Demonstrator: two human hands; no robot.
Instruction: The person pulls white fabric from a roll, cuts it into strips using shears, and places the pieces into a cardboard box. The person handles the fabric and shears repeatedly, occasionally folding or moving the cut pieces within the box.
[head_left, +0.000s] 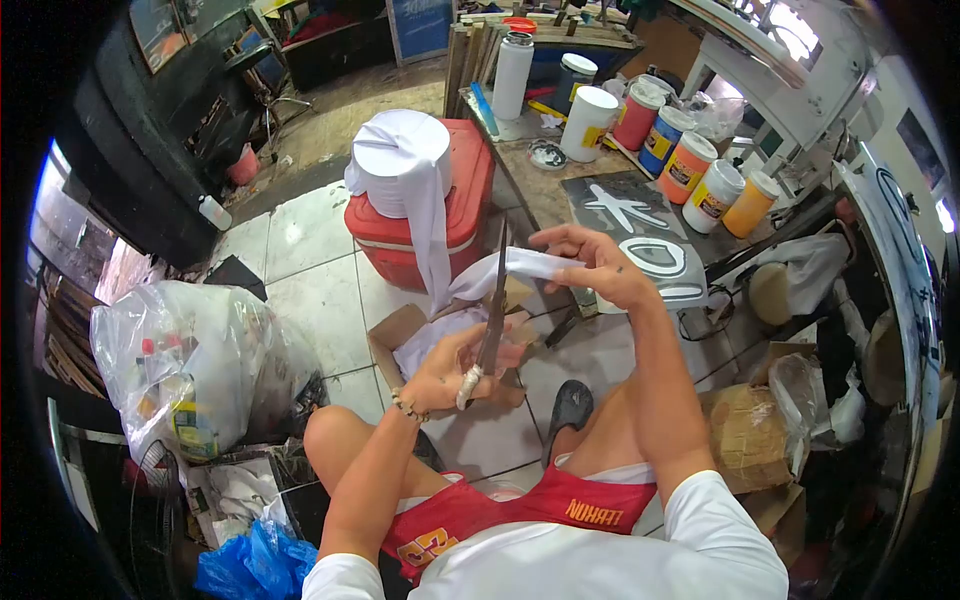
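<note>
My left hand (450,372) is closed around the white-wrapped handle of a pair of dark, long-bladed scissors (493,325), their tips pointing up and away from me. Just right of the blades, my right hand (600,268) pinches a white fabric strip (540,264). The strip passes behind the blades and runs toward a white roll of fabric (402,165), from which a loose end hangs. That roll stands on a red cooler box (470,190). Below, an open cardboard box (384,345) contains more white cloth, partly hidden by my left hand.
Several paint jars (640,112) line the table (520,160) at the right, beside a dark stencil sheet (640,235) with white lettering. To the left sits a clear plastic bag (200,350) of containers. A brown carton (745,435) lies by my right leg.
</note>
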